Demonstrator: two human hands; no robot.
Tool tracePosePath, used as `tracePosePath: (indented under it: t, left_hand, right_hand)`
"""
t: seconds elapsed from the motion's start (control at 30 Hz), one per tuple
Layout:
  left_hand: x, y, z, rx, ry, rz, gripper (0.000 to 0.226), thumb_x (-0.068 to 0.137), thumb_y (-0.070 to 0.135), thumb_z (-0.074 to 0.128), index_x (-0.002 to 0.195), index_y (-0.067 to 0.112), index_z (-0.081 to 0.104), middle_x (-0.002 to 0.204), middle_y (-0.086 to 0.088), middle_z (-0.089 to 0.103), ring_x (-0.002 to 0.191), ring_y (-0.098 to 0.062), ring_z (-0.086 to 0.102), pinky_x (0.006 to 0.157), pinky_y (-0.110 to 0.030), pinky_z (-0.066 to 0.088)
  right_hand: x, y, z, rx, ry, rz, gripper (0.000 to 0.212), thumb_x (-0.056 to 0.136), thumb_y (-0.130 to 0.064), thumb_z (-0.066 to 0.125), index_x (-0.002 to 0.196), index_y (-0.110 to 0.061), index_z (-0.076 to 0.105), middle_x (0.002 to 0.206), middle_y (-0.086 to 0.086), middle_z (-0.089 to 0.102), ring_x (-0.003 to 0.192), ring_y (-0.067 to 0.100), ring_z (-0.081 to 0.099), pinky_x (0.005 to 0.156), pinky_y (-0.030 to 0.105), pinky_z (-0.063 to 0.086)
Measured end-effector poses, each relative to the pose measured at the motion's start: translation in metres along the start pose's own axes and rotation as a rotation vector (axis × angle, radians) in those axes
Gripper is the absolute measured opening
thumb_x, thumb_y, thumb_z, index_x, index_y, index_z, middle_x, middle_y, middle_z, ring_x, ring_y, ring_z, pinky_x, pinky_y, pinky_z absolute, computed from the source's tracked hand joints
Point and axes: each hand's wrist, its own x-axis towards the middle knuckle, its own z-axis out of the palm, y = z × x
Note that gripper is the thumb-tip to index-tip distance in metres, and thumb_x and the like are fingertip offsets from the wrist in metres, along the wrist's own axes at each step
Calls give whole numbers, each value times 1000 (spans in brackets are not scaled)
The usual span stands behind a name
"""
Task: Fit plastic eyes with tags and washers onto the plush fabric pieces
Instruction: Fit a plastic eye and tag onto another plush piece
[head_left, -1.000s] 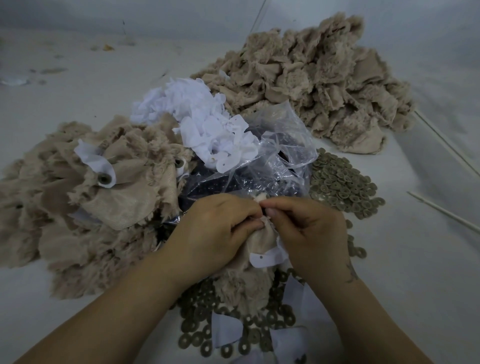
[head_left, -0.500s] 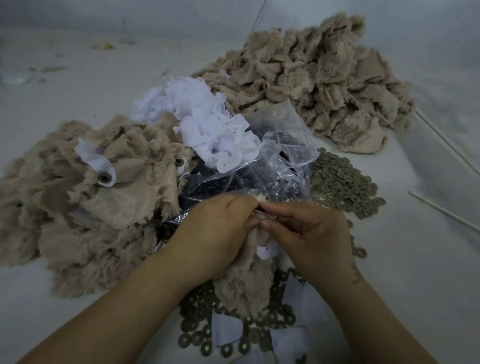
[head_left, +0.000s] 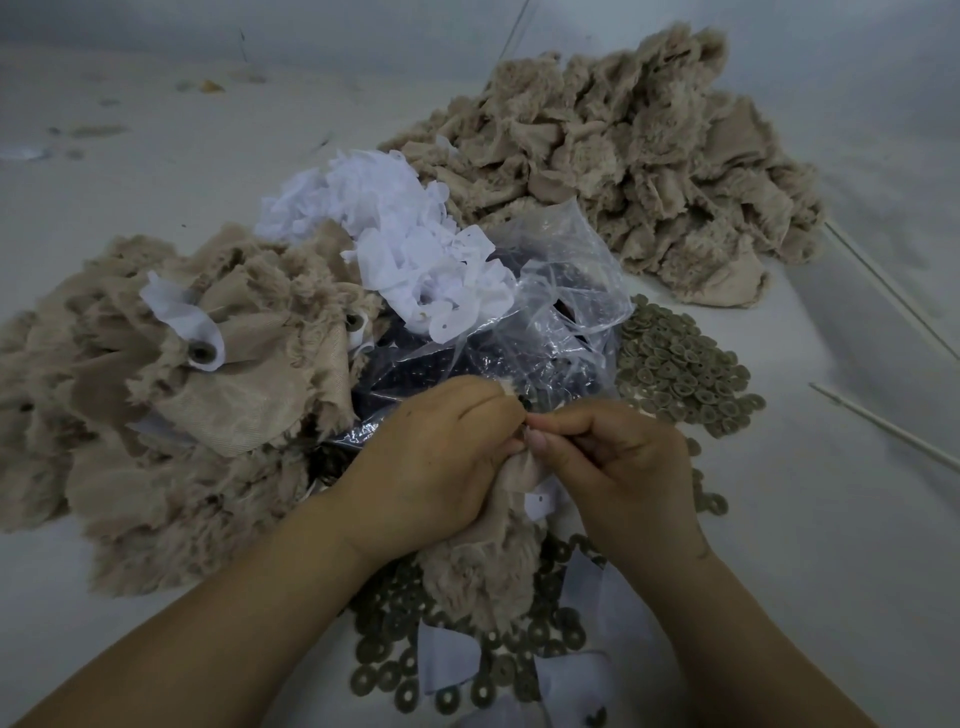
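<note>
A heap of finished tan plush pieces, each bearing a white tag, is seen left of the clear plastic bag of dark eyes. Just in front of the bag, a tan plush fabric piece is bunched in the curled left hand, apparently to steady its hole. An eye post or washer, too small to tell, is pinched by the right hand at the fabric's top. Right of the bag, olive ring washers are piled within reach; behind it, unworked plush. Everything is laid on a pale grey sheet.
</note>
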Motion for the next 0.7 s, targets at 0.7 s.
tracePosePath:
  t: [0.7]
  left_hand:
    - [6, 1, 8, -177, 252, -390, 16, 89, 26, 62, 95, 13, 69, 87, 8, 65, 81, -6, 59, 75, -25, 49]
  right_hand:
    - [-2, 2, -4, 59, 10, 250, 25, 84, -44, 73, 71, -23, 78, 67, 15, 69, 60, 32, 61, 57, 40, 50]
